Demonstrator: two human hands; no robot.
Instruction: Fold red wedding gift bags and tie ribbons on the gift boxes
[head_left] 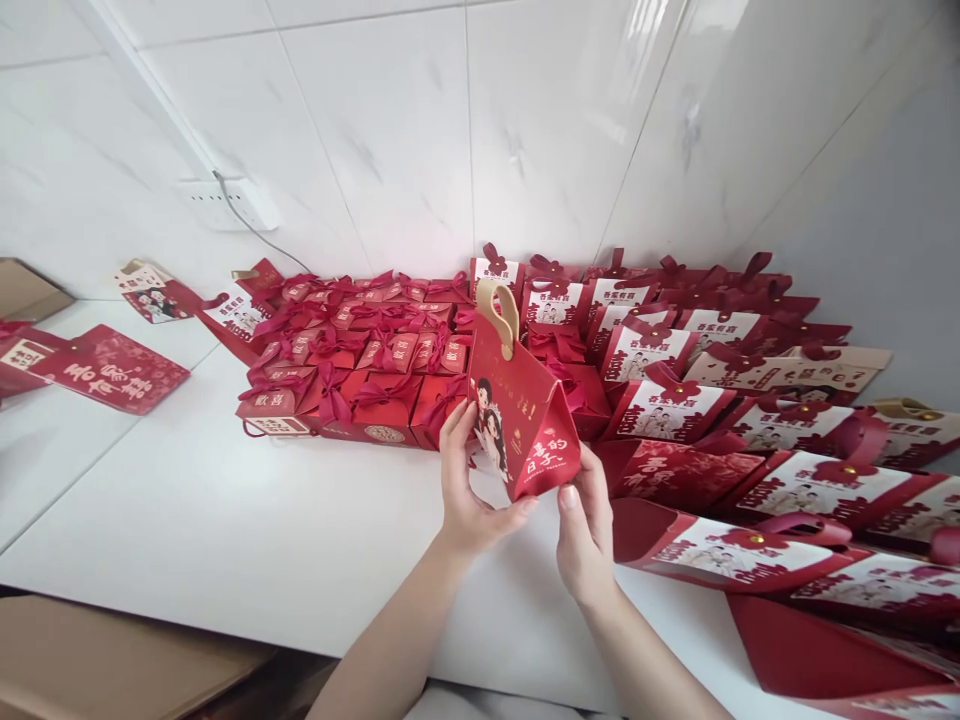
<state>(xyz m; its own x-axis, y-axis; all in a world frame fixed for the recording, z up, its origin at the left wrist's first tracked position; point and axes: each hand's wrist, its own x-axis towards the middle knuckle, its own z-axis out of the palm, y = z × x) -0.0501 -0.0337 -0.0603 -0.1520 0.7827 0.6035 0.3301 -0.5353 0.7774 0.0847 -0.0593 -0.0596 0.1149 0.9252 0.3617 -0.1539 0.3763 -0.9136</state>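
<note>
A red triangular gift box (517, 410), printed with a cartoon couple and topped by a gold strap loop (498, 310), is held tilted above the white table. My left hand (466, 490) wraps its near left side and bottom, thumb along the lower edge. On the right, my right hand (586, 530) grips the lower right corner between thumb and fingers. Just behind the held box sit small red boxes (386, 400) tied with magenta ribbons. Close to my right hand stand several red and white triangular boxes (667, 410) with red strap loops.
The white table (225, 520) runs along a tiled wall with a socket (229, 205) and a grey cable. Flat red cards or boxes (116, 370) lie at the left. A brown cardboard box (112, 660) is below the table's front edge.
</note>
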